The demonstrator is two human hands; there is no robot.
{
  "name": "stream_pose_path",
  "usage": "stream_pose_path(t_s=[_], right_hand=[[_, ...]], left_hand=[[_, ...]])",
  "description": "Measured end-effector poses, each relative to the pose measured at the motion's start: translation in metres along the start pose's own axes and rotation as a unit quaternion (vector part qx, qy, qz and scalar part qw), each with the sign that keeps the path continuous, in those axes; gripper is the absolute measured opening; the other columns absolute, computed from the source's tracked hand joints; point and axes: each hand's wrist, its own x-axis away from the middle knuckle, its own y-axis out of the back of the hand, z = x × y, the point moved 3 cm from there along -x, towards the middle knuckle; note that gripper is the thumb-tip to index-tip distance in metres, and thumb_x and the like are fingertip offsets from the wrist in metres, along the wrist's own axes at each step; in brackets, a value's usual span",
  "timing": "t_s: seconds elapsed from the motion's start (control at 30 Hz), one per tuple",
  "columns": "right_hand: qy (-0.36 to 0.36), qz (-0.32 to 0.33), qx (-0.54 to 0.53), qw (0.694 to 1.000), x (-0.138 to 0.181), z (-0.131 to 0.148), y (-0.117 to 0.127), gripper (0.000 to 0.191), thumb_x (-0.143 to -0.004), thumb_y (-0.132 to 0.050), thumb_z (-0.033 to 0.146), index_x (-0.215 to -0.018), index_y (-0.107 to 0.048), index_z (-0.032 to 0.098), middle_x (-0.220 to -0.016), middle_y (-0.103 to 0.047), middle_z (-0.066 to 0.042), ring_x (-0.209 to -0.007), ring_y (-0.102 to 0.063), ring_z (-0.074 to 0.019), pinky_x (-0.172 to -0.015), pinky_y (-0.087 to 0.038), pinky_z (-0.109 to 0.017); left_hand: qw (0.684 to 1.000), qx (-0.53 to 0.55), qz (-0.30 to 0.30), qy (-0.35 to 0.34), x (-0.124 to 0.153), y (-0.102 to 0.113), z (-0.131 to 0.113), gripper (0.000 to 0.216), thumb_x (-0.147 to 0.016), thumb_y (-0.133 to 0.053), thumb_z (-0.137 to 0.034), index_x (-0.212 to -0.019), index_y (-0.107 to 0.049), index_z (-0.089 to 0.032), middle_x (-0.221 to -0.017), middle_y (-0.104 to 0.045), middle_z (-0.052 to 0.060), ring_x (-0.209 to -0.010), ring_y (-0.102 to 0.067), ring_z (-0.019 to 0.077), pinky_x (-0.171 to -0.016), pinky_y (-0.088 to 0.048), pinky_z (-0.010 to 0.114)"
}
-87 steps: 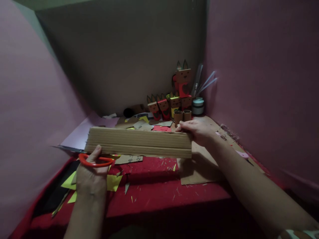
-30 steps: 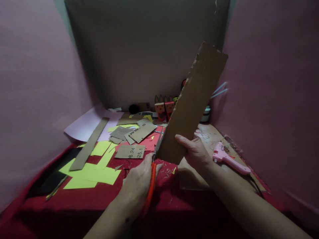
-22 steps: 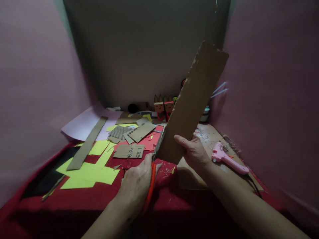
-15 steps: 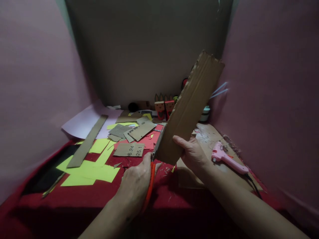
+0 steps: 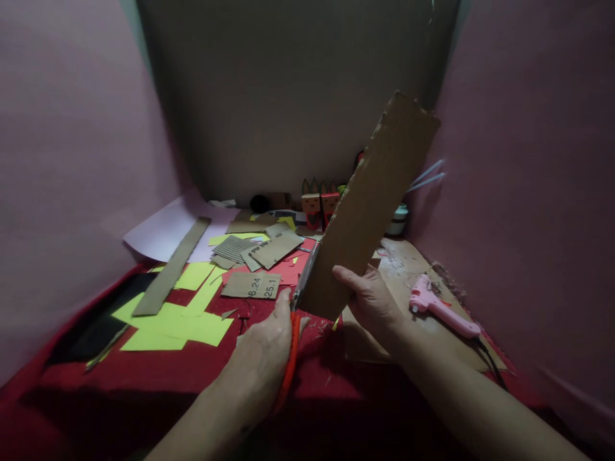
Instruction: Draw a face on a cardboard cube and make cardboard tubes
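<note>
My left hand grips a pair of scissors by the orange handles. Their metal blades lie along the lower left edge of a long piece of cardboard; whether the blades are open there is hard to see. The cardboard is raised over the table, tilted with its top leaning right. My right hand pinches it near the lower right edge, thumb on the face toward me and fingers behind. Left of the scissors lies a small cardboard piece with printed numbers.
Yellow paper sheets, a cardboard strip and a black flat thing lie at left. A pink glue gun rests on a cardboard sheet at right. Small box-like figures stand at the back. Pink walls flank the table.
The cardboard's face has turned slightly and looks darker, its top a little higher and further right. Both hands keep their grip. The whole view has shifted slightly.
</note>
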Motion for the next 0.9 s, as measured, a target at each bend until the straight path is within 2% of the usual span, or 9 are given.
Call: stream_pose_path(t_s=[0.1, 0.2, 0.37, 0.5, 0.57, 0.73, 0.9], right_hand=[[-0.003, -0.002, -0.003, 1.0, 0.001, -0.001, 0.0, 0.029, -0.071, -0.078, 0.025, -0.1, -0.072, 0.026, -0.104, -0.074, -0.003, -0.101, -0.065, -0.0221, -0.096, -0.048, -0.038], [-0.008, -0.007, -0.002, 1.0, 0.001, -0.002, 0.0, 0.034, -0.071, -0.078, 0.025, -0.104, -0.071, 0.026, -0.104, -0.074, -0.003, -0.101, -0.065, -0.0227, -0.096, -0.049, -0.038], [-0.023, -0.012, -0.009, 1.0, 0.002, -0.005, 0.0, 0.033, -0.069, -0.079, 0.028, -0.1, -0.071, 0.024, -0.106, -0.074, -0.004, -0.104, -0.065, -0.0257, -0.096, -0.05, -0.042], [-0.041, -0.026, -0.011, 0.999, 0.002, -0.007, 0.0, 0.032, -0.066, -0.08, 0.028, -0.096, -0.07, 0.024, -0.107, -0.073, -0.005, -0.106, -0.064, -0.0268, -0.097, -0.049, -0.043], [-0.051, -0.034, -0.023, 0.998, 0.003, -0.008, -0.001, 0.035, -0.064, -0.081, 0.027, -0.097, -0.07, 0.023, -0.107, -0.073, -0.005, -0.107, -0.063, -0.0275, -0.098, -0.048, -0.043], [-0.07, -0.047, -0.051, 0.995, 0.004, -0.009, -0.002, 0.038, -0.061, -0.082, 0.025, -0.097, -0.069, 0.023, -0.11, -0.072, -0.005, -0.111, -0.061, -0.0286, -0.101, -0.046, -0.044], [-0.073, -0.038, -0.057, 0.995, 0.005, -0.009, -0.003, 0.034, -0.064, -0.081, 0.025, -0.096, -0.07, 0.023, -0.107, -0.073, -0.004, -0.107, -0.063, -0.0267, -0.101, -0.047, -0.043]], left_hand=[[0.999, 0.04, 0.011, 0.021, 0.001, 0.003, -0.003, 0.045, -0.067, -0.07, -0.034, -0.11, -0.064, -0.02, -0.048, -0.059, 0.003, -0.049, -0.06, 0.027, -0.052, -0.039, 0.031], [0.998, 0.062, 0.031, -0.009, 0.002, 0.004, -0.006, 0.033, -0.067, -0.069, -0.031, -0.099, -0.064, -0.021, -0.056, -0.065, 0.006, -0.055, -0.064, 0.0281, -0.054, -0.04, 0.031], [0.997, -0.027, 0.064, -0.028, 0.002, 0.002, -0.004, 0.026, -0.071, -0.062, -0.027, -0.096, -0.063, -0.021, -0.057, -0.063, 0.005, -0.062, -0.067, 0.0316, -0.058, -0.042, 0.033], [0.996, 0.034, 0.026, -0.078, 0.001, 0.003, 0.0, 0.02, -0.068, -0.066, -0.029, -0.087, -0.064, -0.022, -0.049, -0.057, 0.001, -0.049, -0.06, 0.0242, -0.049, -0.037, 0.028], [0.995, 0.039, 0.015, -0.094, 0.0, 0.003, 0.003, 0.022, -0.068, -0.066, -0.029, -0.089, -0.065, -0.021, -0.049, -0.056, 0.001, -0.044, -0.056, 0.0208, -0.045, -0.032, 0.027], [0.993, -0.018, 0.054, -0.101, 0.0, 0.0, 0.01, 0.018, -0.076, -0.061, -0.029, -0.091, -0.061, -0.02, -0.054, -0.059, 0.002, -0.043, -0.051, 0.0189, -0.045, -0.028, 0.027], [0.992, -0.061, 0.046, -0.104, -0.002, 0.002, 0.006, 0.024, -0.084, -0.052, -0.043, -0.09, -0.057, -0.02, -0.054, -0.057, 0.003, -0.047, -0.054, 0.0218, -0.048, -0.03, 0.029]])
